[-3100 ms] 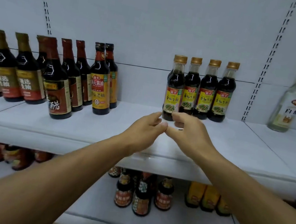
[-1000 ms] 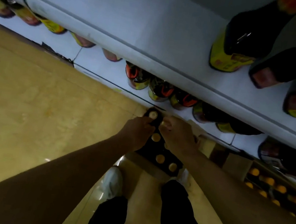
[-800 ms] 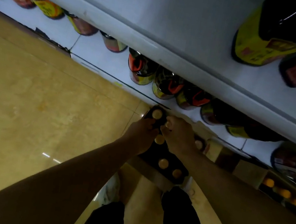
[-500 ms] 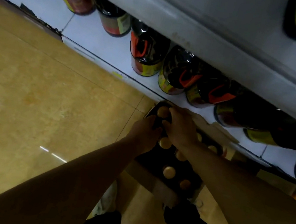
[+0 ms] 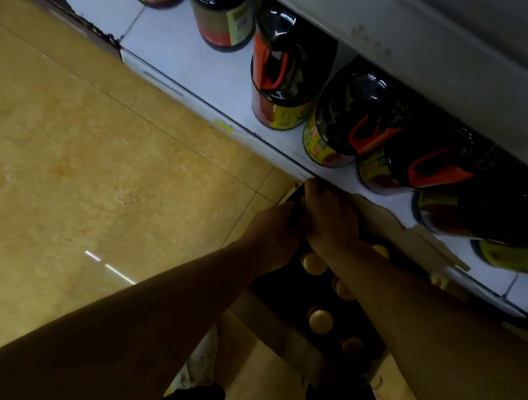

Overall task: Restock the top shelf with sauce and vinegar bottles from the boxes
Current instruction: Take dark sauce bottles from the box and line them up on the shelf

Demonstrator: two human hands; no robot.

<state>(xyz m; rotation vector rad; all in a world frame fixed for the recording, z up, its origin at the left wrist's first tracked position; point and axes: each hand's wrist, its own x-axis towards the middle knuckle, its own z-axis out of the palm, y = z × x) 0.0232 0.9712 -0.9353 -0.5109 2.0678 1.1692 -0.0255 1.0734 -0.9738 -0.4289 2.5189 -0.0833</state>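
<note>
Cardboard box (image 5: 270,327) sits on the floor at 5 o'clock from centre, packed with dark bottles (image 5: 319,319) whose gold caps face up. At its far corner, 12 o'clock from those caps, the left hand (image 5: 277,228) and right hand (image 5: 329,213) meet, fingers curled round a dark bottle (image 5: 297,201) between them; exact finger placement I cannot tell. Beyond, at 1 o'clock, large dark jugs (image 5: 285,78) with orange handles line a white lower shelf (image 5: 188,56). Tan floor tiles (image 5: 87,172) spread at 9 o'clock.

Box (image 5: 273,331) on floor (image 5: 70,169) against bottom shelf (image 5: 192,53) front edge; bottles (image 5: 319,319) inside box; jugs (image 5: 347,123) on shelf behind box.
</note>
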